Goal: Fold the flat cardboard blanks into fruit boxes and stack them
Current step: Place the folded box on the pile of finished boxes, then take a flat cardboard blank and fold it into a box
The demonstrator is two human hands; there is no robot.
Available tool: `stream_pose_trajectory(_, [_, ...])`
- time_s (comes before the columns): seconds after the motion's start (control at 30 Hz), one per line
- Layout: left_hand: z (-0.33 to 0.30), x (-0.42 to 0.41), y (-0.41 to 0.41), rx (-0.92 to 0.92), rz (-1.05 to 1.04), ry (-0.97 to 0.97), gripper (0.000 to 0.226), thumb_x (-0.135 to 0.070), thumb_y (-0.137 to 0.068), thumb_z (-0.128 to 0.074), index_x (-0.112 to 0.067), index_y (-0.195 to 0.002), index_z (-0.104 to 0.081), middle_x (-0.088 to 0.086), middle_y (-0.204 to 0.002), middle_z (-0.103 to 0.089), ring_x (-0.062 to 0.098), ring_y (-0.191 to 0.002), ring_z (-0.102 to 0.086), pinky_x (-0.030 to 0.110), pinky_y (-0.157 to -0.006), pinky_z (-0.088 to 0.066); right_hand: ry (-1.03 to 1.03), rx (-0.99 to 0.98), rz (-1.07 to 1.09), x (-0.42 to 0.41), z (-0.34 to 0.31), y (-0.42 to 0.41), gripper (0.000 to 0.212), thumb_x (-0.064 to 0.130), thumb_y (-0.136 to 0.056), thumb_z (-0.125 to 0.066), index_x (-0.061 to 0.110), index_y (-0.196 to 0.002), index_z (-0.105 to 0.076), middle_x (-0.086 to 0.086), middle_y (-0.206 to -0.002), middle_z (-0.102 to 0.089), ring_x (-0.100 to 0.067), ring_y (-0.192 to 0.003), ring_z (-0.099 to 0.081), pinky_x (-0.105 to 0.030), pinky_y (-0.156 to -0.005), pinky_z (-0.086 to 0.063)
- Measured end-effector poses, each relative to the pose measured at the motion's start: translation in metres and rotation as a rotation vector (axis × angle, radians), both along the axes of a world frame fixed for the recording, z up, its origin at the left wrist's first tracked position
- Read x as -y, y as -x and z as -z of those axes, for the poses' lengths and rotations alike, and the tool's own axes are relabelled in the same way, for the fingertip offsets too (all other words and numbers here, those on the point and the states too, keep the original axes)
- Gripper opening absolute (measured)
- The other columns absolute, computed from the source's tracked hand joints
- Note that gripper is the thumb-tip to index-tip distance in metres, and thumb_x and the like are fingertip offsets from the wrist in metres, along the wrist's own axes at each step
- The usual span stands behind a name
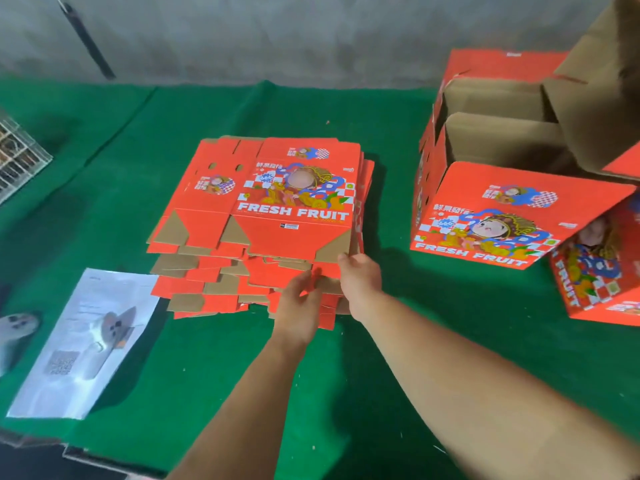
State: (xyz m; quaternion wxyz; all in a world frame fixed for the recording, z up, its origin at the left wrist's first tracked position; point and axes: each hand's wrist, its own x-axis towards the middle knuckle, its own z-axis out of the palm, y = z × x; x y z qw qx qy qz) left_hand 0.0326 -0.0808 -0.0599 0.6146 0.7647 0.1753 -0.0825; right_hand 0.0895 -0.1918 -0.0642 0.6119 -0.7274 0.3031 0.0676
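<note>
With both grips, my left hand (pixel 298 306) and right hand (pixel 358 282), pinching the near edge of the pile of blanks (pixel 263 216), I should peel off only the top one.

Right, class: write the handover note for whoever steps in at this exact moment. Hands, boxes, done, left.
Left hand: fingers pinching flaps at the near edge of the flat blanks pile, mid-table.
Right hand: gripping the pile's near right corner.
Done: folded boxes at the right on the green table, open ones nested, others leaning beside them.
Left: lift the top blank, fold it, stack it; many blanks remain.
</note>
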Motion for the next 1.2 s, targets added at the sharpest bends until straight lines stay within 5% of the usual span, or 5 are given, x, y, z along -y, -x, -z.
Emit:
stream_pose_trajectory(0.33, [-0.012,-0.076,-0.029,-0.094,-0.916,0.504,0.058,-0.040,-0.096,-0.061,-0.029,-0.149,-0.041,-0.001,-0.106,-0.061,0.016,-0.080,-0.064,0.029,-0.076,-0.049,-0.445,0.256,0.462,0.091,-0.008,0.054,0.007,0.013,-0.107,-0.040,0.010,-0.103,-0.045,-0.024,-0.115,-0.064,-0.031,-0.090,-0.076,-0.027,-0.065,-0.061])
stream_pose_trajectory(0.47, [-0.012,-0.093,-0.018,-0.063,-0.521,0.420,0.033,-0.028,-0.102,-0.056,-0.019,-0.134,-0.054,0.009,-0.116,-0.059,0.026,-0.105,-0.058,0.036,-0.080,-0.054,-0.389,0.244,0.496,0.131,-0.016,0.088,0.037,0.000,-0.102,-0.051,0.019,-0.134,-0.047,-0.016,-0.112,-0.067,-0.024,-0.094,-0.073,-0.021,-0.060,-0.060])
stream_pose_trajectory(0.77, [-0.021,-0.078,0.046,0.031,-0.163,0.022,0.027,-0.033,-0.059,-0.060,-0.037,-0.085,-0.064,0.000,-0.077,-0.061,0.021,-0.068,-0.049,0.033,-0.067,-0.044,-0.145,0.170,0.183,0.165,-0.041,0.140,0.046,0.002,-0.106,-0.045,0.021,-0.147,-0.052,-0.003,-0.108,-0.069,-0.022,-0.095,-0.075,-0.020,-0.068,-0.060])
stream_pose_trajectory(1.03, [-0.033,-0.033,0.106,0.028,0.097,-0.044,0.028,-0.035,-0.078,-0.073,-0.020,-0.102,-0.070,-0.013,-0.084,-0.076,0.005,-0.074,-0.065,0.029,-0.073,-0.047,0.194,0.336,-0.177,0.192,-0.063,0.170,0.061,0.001,-0.107,-0.040,0.057,-0.119,-0.059,0.020,-0.094,-0.074,-0.004,-0.085,-0.069,-0.036,-0.076,-0.059])
stream_pose_trajectory(1.2, [-0.024,0.019,0.137,0.112,0.004,-0.131,0.038,-0.027,-0.085,-0.084,-0.008,-0.100,-0.056,0.003,-0.081,-0.074,0.014,-0.070,-0.063,0.034,-0.065,-0.050,0.358,0.395,-0.246,0.249,-0.071,0.196,0.055,-0.002,-0.105,-0.039,0.035,-0.136,-0.063,0.000,-0.123,-0.071,0.010,-0.065,-0.045,-0.006,-0.054,-0.033])
